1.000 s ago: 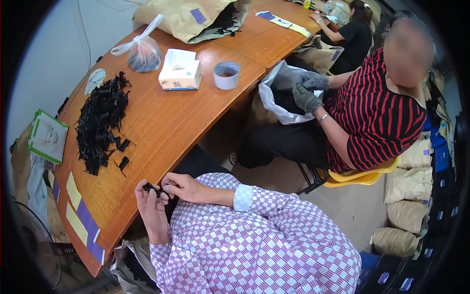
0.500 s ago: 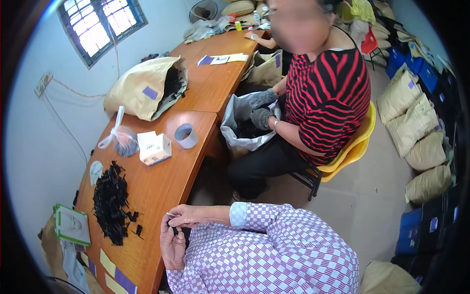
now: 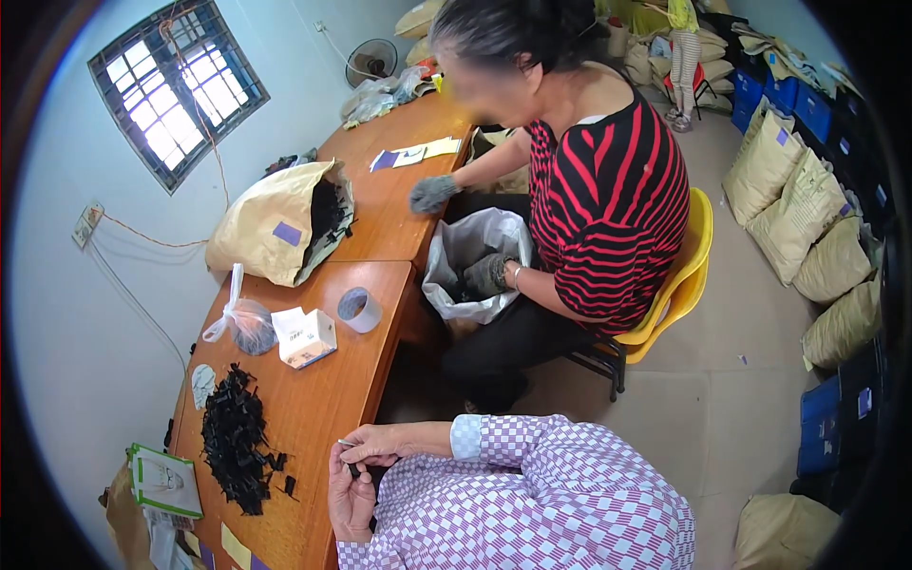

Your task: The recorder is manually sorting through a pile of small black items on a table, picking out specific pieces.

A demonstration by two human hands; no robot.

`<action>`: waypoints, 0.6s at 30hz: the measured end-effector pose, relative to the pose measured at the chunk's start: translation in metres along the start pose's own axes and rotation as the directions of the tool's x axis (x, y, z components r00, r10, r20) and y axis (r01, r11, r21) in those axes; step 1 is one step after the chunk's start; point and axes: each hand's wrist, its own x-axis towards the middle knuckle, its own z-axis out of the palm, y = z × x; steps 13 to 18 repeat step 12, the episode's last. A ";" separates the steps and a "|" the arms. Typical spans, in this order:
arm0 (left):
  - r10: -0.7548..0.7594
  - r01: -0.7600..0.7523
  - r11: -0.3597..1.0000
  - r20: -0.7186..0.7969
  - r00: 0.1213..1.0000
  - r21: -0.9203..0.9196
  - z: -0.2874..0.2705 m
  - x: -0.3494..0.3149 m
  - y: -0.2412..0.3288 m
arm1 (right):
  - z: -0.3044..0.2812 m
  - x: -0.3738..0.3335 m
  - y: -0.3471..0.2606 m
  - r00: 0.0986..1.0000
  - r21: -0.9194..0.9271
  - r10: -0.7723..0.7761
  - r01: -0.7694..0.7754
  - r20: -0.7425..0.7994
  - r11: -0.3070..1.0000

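My hands meet at the table's near edge, in front of my checked shirt. My left hand, the lower one, has its fingers curled around a small black piece. Pressed close above it is my right hand, closed, with a thin pale sliver showing at its fingertips; what that is I cannot make out. Beyond my hands, a heap of similar short black pieces lies on the wooden table, a few of them strayed toward me.
A tape roll, a small white box, a knotted plastic bag and an open paper sack stand on the table. A co-worker in grey gloves sits by a white-lined sack. Full sacks line the right side.
The co-worker's gloved hands have parted: one has moved onto the table edge, the other down into the lined sack. The co-worker's head has tipped down. My hands keep nearly the same hold; the view has shifted.
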 end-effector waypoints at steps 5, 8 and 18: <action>-0.019 0.056 0.896 -0.088 0.996 0.440 0.008 0.006 -0.003 | -0.025 0.023 0.032 0.977 -0.278 -0.172 0.131 -0.129 0.952; 0.035 0.039 0.708 -0.091 0.995 0.705 0.001 0.006 -0.007 | -0.025 0.015 0.028 0.982 -0.379 -0.069 -0.004 -0.178 0.926; 0.047 0.038 0.684 -0.097 0.994 0.728 -0.002 0.011 -0.009 | -0.042 0.033 0.048 0.979 -0.455 -0.129 0.043 -0.159 0.890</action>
